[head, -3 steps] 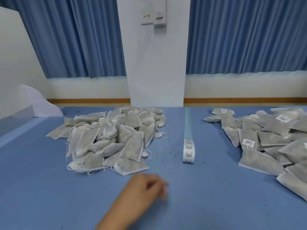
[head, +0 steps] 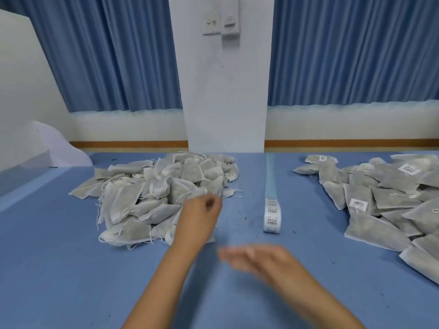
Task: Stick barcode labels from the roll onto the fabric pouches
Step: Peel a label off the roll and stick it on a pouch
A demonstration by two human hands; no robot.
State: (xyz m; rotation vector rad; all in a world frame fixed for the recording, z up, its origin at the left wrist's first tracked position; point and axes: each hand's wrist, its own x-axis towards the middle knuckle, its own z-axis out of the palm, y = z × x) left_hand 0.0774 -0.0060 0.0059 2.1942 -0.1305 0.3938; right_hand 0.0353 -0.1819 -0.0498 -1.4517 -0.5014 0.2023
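head view, the only one i am receiving. the unlabelled pouches (head: 147, 193) are lying in a loose heap on the far left of the blue table (head: 59, 269). the labelled pouches (head: 384, 198) are spreading along the right side, several showing white barcode stickers face up. i am judging the split as deliberate: stock on one side, finished work on the other. the label roll (head: 271, 216) is sitting between them, within reach of either hand. its bare backing strip (head: 270, 176) is trailing flat toward the far edge.

the left hand (head: 202, 211) is hovering over the near right corner of the unlabelled heap with its fingers curled inward. blur is preventing me from telling whether it is pinching a pouch or nothing. the right hand (head: 259, 258) is passing low over the table nearer to me, fingers straight and loose, carrying nothing, apart from the roll.

the pouches are appearing as thin, off-white non-woven fabric, flat, roughly rectangular and softly filled, with fine drawstrings straying out. the roll is narrow white paper. dark specks are dotting the table.
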